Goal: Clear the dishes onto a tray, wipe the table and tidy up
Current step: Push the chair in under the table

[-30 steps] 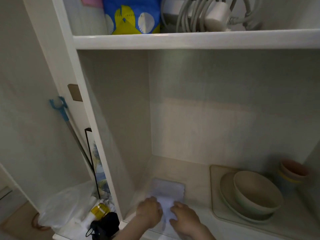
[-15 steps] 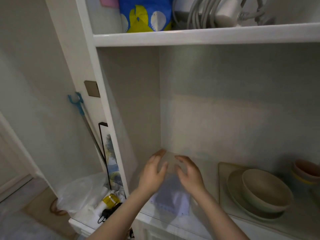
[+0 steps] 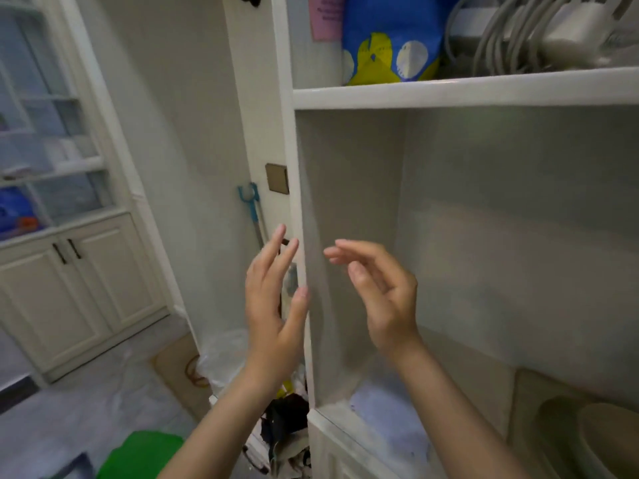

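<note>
A folded pale cloth (image 3: 383, 406) lies on the cabinet's lower shelf, near its left wall. To its right, a beige tray (image 3: 518, 406) carries a plate and a bowl (image 3: 608, 440), cut off by the frame edge. My left hand (image 3: 273, 305) hovers in front of the cabinet's left post, fingers straight and empty. Raised inside the open compartment, my right hand (image 3: 377, 292) has loosely bent fingers and holds nothing. Both hands are well above the cloth.
The upper shelf (image 3: 449, 91) bears a blue and yellow bag (image 3: 390, 39) and coiled grey cables (image 3: 539, 32). A blue-tipped stick (image 3: 250, 209) leans left of the cabinet over plastic bags and clutter. A green thing (image 3: 138, 454) sits on the floor. White cupboards (image 3: 69, 281) stand at left.
Both hands let go of the cloth on the shelf and rose, now empty and apart. The view swung up and to the left, pushing the tray to the frame's right edge.
</note>
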